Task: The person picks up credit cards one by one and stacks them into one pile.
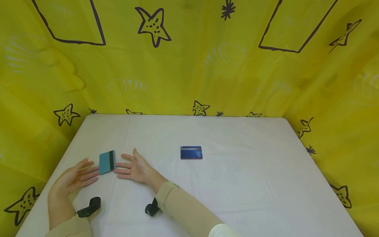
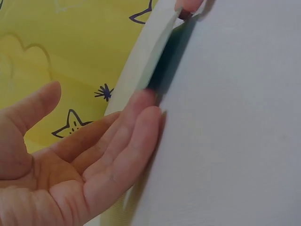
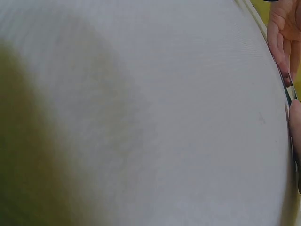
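Observation:
A teal card (image 1: 106,162) with a dark stripe along its right side is between my two hands, toward the left of the table. My left hand (image 1: 75,177) is at its left edge, fingertips touching it and fingers nearly straight. From the other side, the extended fingers of my right hand (image 1: 134,167) reach the card's striped edge. In the left wrist view the card (image 2: 164,52) shows almost edge-on, tilted; whether it is off the table cannot be told. Farther right, a dark blue card (image 1: 191,153) with a greyish stripe lies flat, apart from both hands.
A white-covered table (image 1: 237,184) spans the view. Yellow curtains (image 1: 177,75) with starfish drawings hang behind it and along both sides. Black wrist-worn devices (image 1: 90,207) sit at each wrist, near the table surface.

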The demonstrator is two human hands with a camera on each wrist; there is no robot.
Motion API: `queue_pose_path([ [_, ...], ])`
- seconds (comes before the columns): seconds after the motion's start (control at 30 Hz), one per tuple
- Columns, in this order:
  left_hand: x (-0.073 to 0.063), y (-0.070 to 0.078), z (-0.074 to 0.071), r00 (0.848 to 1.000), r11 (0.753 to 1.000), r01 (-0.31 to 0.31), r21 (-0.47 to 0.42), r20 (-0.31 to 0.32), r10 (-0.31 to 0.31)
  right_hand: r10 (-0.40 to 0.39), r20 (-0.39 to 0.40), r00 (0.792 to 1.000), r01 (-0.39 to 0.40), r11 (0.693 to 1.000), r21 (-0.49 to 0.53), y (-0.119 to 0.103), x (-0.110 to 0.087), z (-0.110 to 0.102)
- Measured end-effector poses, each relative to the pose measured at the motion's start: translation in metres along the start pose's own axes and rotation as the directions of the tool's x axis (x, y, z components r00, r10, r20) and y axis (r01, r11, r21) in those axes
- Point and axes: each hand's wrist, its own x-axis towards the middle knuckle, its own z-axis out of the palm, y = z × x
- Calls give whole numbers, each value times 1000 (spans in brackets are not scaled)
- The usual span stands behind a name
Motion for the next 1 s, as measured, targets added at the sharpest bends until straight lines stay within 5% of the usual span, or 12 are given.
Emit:
queue_pose_path([
  [0.37,8,-5,9,999,997,-13,82,-40,16,-7,-20,1000,7,1000,4,-4,-2,-4],
  [0.53,10,-8,14,993,992,-31,118,-112,44,-4,-15,1000,4,1000,-3,-6,-3,-5],
  [0.83,15,-14,35,961,983,-83,163,-250,122,-29,-22,999,27,997,-69,-7,-6,-8],
  [1.0,17,-14,55,938,978,-103,183,-310,157,-79,-95,992,65,988,-143,-5,-8,-8],
])
